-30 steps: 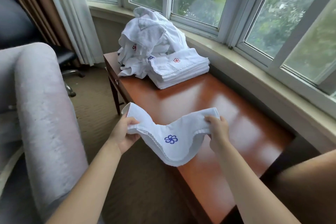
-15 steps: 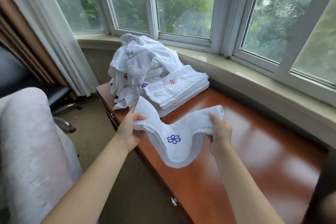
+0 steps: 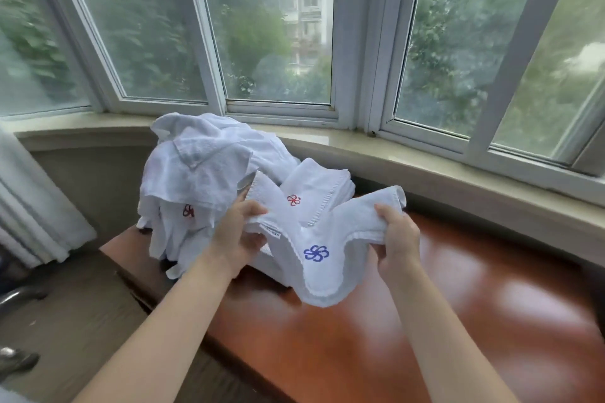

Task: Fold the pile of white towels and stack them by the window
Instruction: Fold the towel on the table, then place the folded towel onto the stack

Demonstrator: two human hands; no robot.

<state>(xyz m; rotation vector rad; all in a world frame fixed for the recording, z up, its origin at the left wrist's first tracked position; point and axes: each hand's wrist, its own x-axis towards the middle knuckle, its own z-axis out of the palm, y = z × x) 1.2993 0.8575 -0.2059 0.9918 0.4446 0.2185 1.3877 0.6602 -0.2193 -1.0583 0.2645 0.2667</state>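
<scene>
I hold a folded white towel with a blue flower logo point(image 3: 327, 258) by its two ends, and it sags in the middle above the table. My left hand point(image 3: 237, 232) grips its left end and my right hand point(image 3: 394, 235) grips its right end. Just behind it lies the stack of folded towels point(image 3: 314, 193), topped by one with a red logo. To the left of the stack is the heap of unfolded white towels point(image 3: 199, 180), leaning toward the window sill point(image 3: 425, 167).
The reddish wooden table point(image 3: 458, 321) runs along the sill under the bay window point(image 3: 278, 26). A white curtain point(image 3: 29, 206) hangs at the left. Carpet floor and a chair base point(image 3: 16, 298) lie at the lower left.
Both hands have carried the blue-logo towel forward, up to the folded stack. The view has lifted toward the window and the grey armchair has left the frame.
</scene>
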